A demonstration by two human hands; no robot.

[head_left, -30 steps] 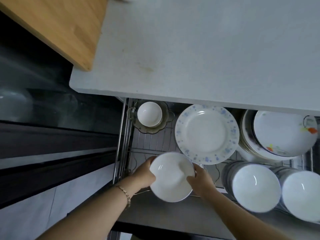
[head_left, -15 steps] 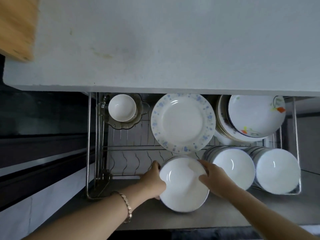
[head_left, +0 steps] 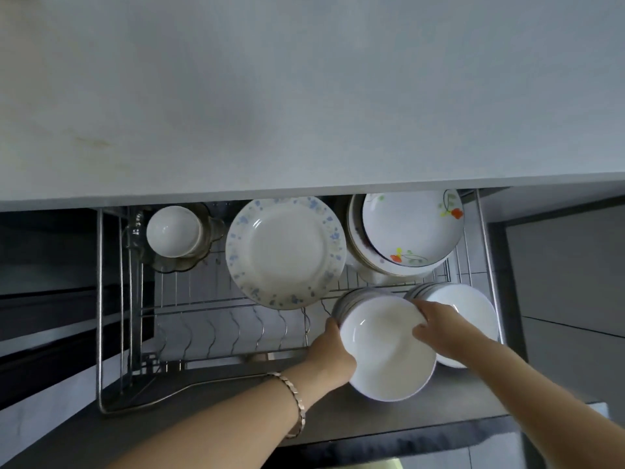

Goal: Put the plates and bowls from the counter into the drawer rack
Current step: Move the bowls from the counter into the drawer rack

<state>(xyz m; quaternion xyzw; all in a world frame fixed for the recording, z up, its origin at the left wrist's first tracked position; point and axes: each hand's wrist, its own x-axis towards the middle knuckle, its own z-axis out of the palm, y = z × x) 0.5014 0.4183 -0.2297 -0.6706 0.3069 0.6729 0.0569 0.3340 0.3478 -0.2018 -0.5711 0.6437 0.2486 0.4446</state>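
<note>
Far left of the drawer rack, at the back, 1 small white cup sits in a scalloped glass dish. In front of them are wavy wire dividers, prob. room for more. Next comes a blue-flowered plate, propped up on edge.

Left grip, bracelet on the wrist, is clamped on the left rim of a plain white bowl. Right grip is clamped on its upper right rim w/ the thumb inside. The bowl tilts toward the camera over the front-middle bowl stack. Can't tell if it's seated yet.

Back right is a stack of plates w/ orange flowers. Front right is a 2nd stack of white bowls.

Progress: looks late. The rack already holds 2 bowl stacks, 2 plate groups and the cup, w/ this bowl approx. at its spot. Whatever is left on the counter lies outside the view, so no count of what remains.

Writing: none legible, no brands or labels, only painted flower patterns.
</note>
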